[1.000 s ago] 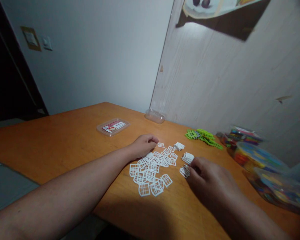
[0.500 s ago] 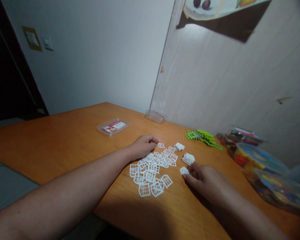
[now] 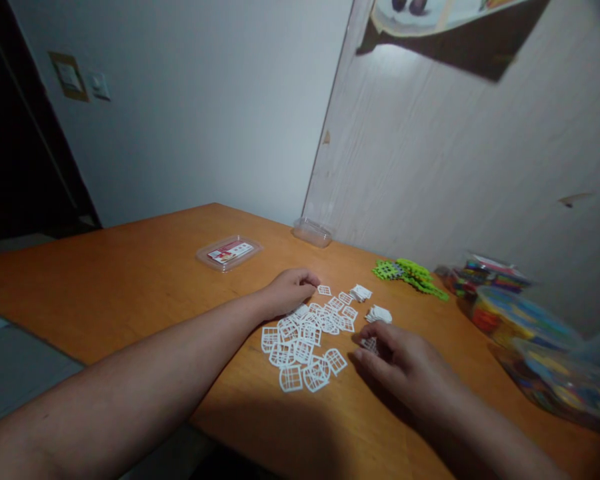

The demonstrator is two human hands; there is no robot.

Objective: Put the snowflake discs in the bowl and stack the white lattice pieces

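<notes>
Loosely curved, my left hand [image 3: 293, 291] rests at the far left of a spread of white plastic window pieces [image 3: 303, 333]. Its fingertips are beside a small window piece [image 3: 324, 290], and I cannot tell whether they touch it. On the right, my right hand [image 3: 397, 353] has thumb and fingers apart around a single window piece [image 3: 369, 345], partly hidden by the fingers. Just beyond that hand stands a stack of window pieces [image 3: 379, 315]. Another stack [image 3: 361, 293] is farther back.
Clear plastic containers [image 3: 312, 233] and a clear lid with a label [image 3: 230, 253] lie toward the back of the wooden table [image 3: 145, 267]. Green interlocking pieces [image 3: 410, 277] sit by the wall. Tubs of colourful parts [image 3: 525, 317] line the right side.
My right hand has shifted slightly left, its fingers spreading from the edge of the window piece to around it. My left hand keeps its place; the view has moved a little.
</notes>
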